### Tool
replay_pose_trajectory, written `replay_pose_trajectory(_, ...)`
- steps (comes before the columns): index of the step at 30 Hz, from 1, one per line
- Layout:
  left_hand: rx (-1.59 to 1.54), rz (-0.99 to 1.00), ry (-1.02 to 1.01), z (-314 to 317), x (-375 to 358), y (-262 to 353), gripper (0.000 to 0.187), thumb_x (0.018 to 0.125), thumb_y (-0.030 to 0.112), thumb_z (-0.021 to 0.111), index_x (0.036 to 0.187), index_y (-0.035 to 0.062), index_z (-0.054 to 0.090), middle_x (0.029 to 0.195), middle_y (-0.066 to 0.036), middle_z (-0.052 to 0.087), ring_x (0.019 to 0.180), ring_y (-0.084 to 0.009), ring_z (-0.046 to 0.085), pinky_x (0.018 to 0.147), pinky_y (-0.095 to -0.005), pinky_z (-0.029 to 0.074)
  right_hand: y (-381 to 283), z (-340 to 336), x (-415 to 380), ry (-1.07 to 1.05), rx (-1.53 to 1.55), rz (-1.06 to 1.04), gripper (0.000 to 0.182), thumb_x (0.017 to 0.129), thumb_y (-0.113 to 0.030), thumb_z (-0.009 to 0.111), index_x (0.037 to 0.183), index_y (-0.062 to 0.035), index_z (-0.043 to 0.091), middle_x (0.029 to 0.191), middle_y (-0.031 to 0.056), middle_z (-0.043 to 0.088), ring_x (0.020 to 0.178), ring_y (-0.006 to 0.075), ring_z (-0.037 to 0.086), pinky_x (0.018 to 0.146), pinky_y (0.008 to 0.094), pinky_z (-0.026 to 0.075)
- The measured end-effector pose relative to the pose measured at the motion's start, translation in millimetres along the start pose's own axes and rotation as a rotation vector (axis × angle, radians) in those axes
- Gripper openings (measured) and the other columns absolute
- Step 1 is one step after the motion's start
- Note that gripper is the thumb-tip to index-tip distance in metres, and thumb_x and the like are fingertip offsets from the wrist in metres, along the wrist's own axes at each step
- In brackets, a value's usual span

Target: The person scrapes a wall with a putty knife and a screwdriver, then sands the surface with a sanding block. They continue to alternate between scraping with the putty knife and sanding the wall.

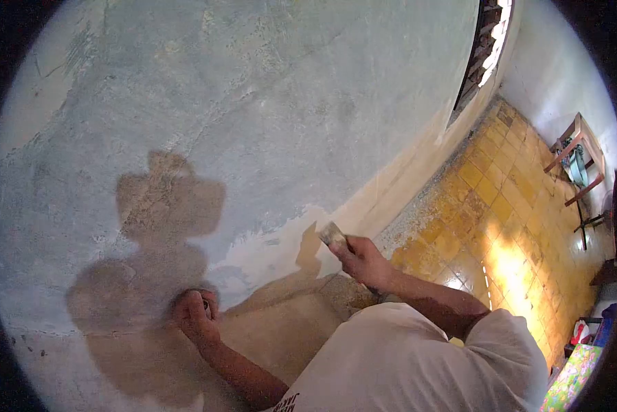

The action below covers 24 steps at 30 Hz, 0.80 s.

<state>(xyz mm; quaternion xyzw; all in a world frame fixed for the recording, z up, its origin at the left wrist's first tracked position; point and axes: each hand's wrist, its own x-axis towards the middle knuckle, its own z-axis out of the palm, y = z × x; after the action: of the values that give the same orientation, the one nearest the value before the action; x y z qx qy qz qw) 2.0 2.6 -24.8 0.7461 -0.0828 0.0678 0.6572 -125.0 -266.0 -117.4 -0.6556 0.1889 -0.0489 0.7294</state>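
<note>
My right hand (368, 263) is closed around a flat paintbrush (332, 235), its broad pale end pointing up and left, close to the wall (288, 130). The brush's shadow falls on the pale strip of wall just left of it. Lower left, my left hand (198, 312) is curled into a fist close to the wall, with a small dark round edge showing between the fingers; I cannot tell what it holds. Blue-grey, patchy paint covers the upper wall, and a whitish area with a ragged edge runs along its lower part.
Yellow tiles make up the floor (487, 185) on the right, with a bright sunlit patch. A wooden stool (580, 158) stands by the far wall. At top right is a barred window opening (484, 55). A flowered cloth (573, 381) lies at lower right.
</note>
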Motion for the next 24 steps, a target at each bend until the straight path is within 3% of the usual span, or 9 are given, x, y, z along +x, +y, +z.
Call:
replay_pose_trajectory(2,0.035,0.038,-0.050,0,0,3,0.030,0.083,0.025,0.059,0.062,0.0048,0.055,0.060,-0.003,0.055,0.042,-0.0088,0.040,0.035,-0.0247,0.029,-20,6,27,0.052,-0.053,-0.163,0.033,0.094,-0.032,0.047,0.075,-0.0055,0.047,0.055,-0.0041,0.041,0.046,0.0040,0.038,0.040,0.0220,0.035)
replay_pose_trajectory(6,0.009,0.049,-0.028,4,-4,2,0.030,0.084,0.026,0.059,0.062,0.0048,0.055,0.059,-0.002,0.054,0.042,-0.0079,0.040,0.036,-0.0239,0.030,-48,7,16,-0.011,-0.049,-0.082,0.037,0.095,-0.032,0.047,0.079,0.0009,0.051,0.058,-0.0015,0.043,0.053,0.0056,0.040,0.048,0.0263,0.038)
replay_pose_trajectory(8,-0.019,-0.015,0.079,5,-3,0,0.032,0.084,0.026,0.058,0.061,0.0046,0.054,0.055,-0.001,0.052,0.042,-0.0074,0.039,0.036,-0.0232,0.028,-32,2,8,0.046,0.010,-0.143,0.036,0.094,-0.036,0.047,0.076,-0.0055,0.047,0.055,-0.0034,0.041,0.045,0.0045,0.039,0.039,0.0226,0.035)
replay_pose_trajectory(11,0.031,0.109,-0.055,7,-3,9,0.033,0.084,0.025,0.058,0.060,0.0041,0.054,0.052,0.000,0.049,0.041,-0.0073,0.038,0.036,-0.0224,0.027,-9,-3,-8,0.013,0.004,-0.066,0.036,0.094,-0.038,0.048,0.076,-0.0057,0.047,0.054,-0.0031,0.042,0.045,0.0045,0.039,0.039,0.0225,0.035)
replay_pose_trajectory(14,-0.020,0.005,0.028,8,-4,8,0.032,0.085,0.025,0.058,0.060,0.0041,0.054,0.052,0.000,0.049,0.041,-0.0076,0.038,0.035,-0.0224,0.026,-23,6,6,0.056,-0.013,-0.046,0.035,0.093,-0.037,0.048,0.075,-0.0070,0.045,0.053,-0.0032,0.041,0.044,0.0044,0.039,0.038,0.0224,0.034)
replay_pose_trajectory(17,-0.001,0.063,-0.075,1,1,2,0.032,0.085,0.024,0.057,0.061,0.0036,0.055,0.052,0.000,0.048,0.041,-0.0077,0.038,0.034,-0.0226,0.024,-25,7,27,0.020,0.007,-0.085,0.034,0.093,-0.036,0.049,0.075,-0.0078,0.045,0.054,-0.0030,0.041,0.043,0.0042,0.039,0.037,0.0225,0.034)
replay_pose_trajectory(21,-0.093,0.002,0.006,8,-1,4,0.033,0.086,0.025,0.056,0.062,0.0035,0.056,0.052,0.000,0.048,0.042,-0.0078,0.038,0.035,-0.0233,0.024,-21,-6,10,0.014,0.126,-0.108,0.034,0.093,-0.037,0.049,0.075,-0.0080,0.045,0.054,-0.0031,0.040,0.043,0.0040,0.038,0.037,0.0226,0.034)
replay_pose_trajectory(24,0.030,0.157,-0.082,5,0,7,0.034,0.086,0.027,0.056,0.061,0.0035,0.056,0.051,-0.001,0.048,0.042,-0.0081,0.038,0.035,-0.0234,0.024,-5,-5,-7,0.002,0.067,-0.038,0.035,0.093,-0.037,0.049,0.075,-0.0075,0.045,0.053,-0.0033,0.040,0.042,0.0041,0.039,0.036,0.0227,0.034)
